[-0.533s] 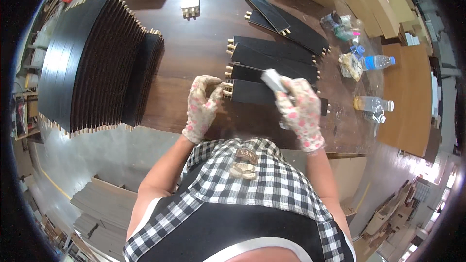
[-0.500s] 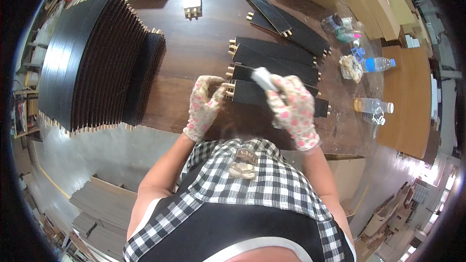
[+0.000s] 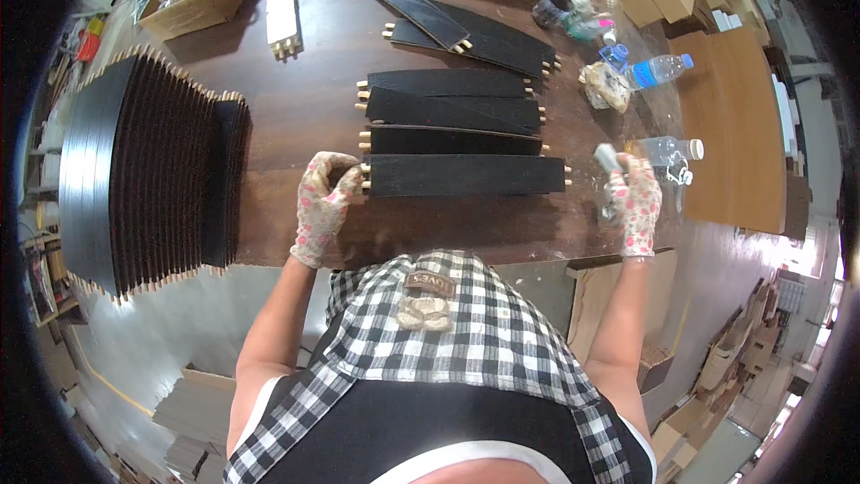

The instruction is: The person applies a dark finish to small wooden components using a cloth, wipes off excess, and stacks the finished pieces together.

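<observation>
We held a small pale block (image 3: 607, 158), blurred, in our right hand (image 3: 639, 204), near a clear bottle (image 3: 667, 151). Our left hand (image 3: 322, 206) curled at the left-end pegs (image 3: 365, 185) of the nearest black board (image 3: 466, 176) on the table (image 3: 296, 116); whether it gripped them, we couldn't tell.

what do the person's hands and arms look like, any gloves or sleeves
The left hand and right hand wear matching pale fabric gloves with pink floral spots, ending near the wrists. The forearms are bare, with no sleeves over them. A black top with white edging shows at the shoulders.
</observation>
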